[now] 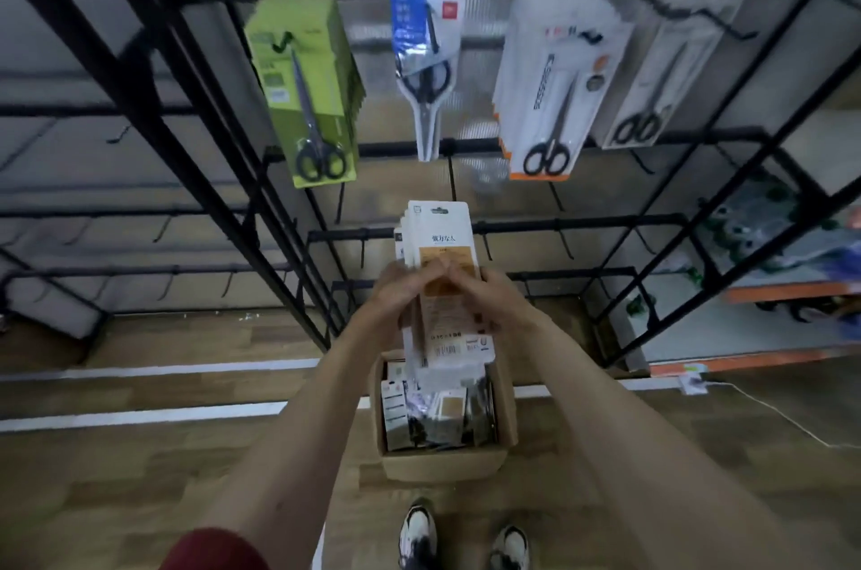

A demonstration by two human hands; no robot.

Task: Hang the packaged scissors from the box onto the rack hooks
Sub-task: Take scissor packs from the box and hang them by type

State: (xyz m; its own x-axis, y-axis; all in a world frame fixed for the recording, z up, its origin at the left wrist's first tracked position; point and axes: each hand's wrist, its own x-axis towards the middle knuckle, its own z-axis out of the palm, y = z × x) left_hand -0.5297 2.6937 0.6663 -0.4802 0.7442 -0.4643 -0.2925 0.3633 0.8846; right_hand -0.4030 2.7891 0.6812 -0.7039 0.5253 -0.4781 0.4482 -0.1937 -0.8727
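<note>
Both hands hold a stack of white-and-tan packaged scissors (pixel 440 238) upright in front of the black wire rack (pixel 550 224). My left hand (pixel 403 290) grips the stack's left edge and my right hand (pixel 487 292) grips its right edge, thumbs meeting on the front card. Below them on the floor stands an open cardboard box (pixel 442 462) with several more packages inside. The rack's upper bar carries green (pixel 305 89), blue-white (pixel 426 57), white-orange (pixel 554 80) and white (pixel 661 71) scissor packs on hooks. Empty hooks (pixel 563 243) line the lower bars.
The wooden floor has white stripes (pixel 140 415) running across it. A white cable and plug (pixel 694 383) lie at the right. An orange-edged shelf with goods (pixel 787 290) stands behind the rack at right. My shoes (pixel 417 532) are just behind the box.
</note>
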